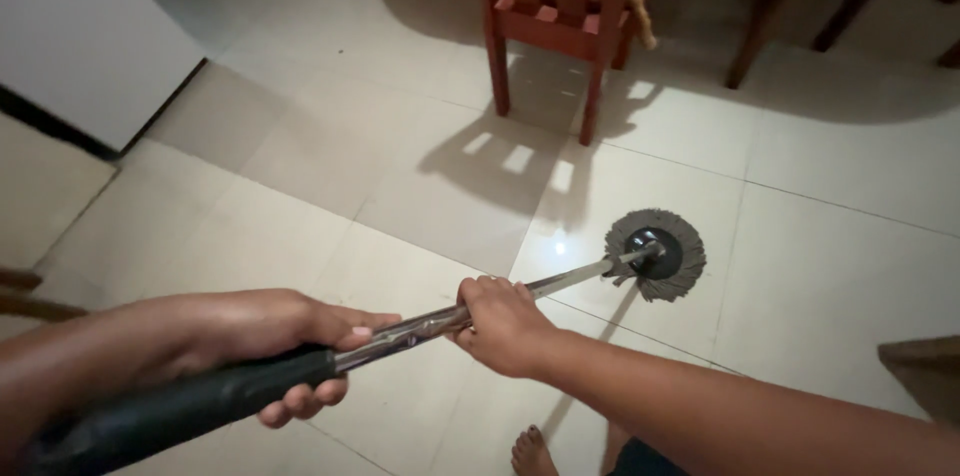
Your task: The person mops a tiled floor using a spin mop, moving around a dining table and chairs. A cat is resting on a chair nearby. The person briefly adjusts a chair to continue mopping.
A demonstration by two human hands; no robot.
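Mop point(655, 254) pole runs lower-left to upper-right, head flat on tile floor point(830, 266) (near red chair point(553, 16)); left hand point(280, 341), right hand point(503, 324) both clenched around it.

Bare forearms without sleeves, a bare foot point(531, 451), dark shorts point(645, 459).

No packages, labels, signs or screens were visible anywhere in view.

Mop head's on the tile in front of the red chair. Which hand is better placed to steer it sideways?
Probably the right hand: it grips the metal shaft farther forward, nearer the mop head. The left hand holds the black grip at the rear, suiting a pivot.
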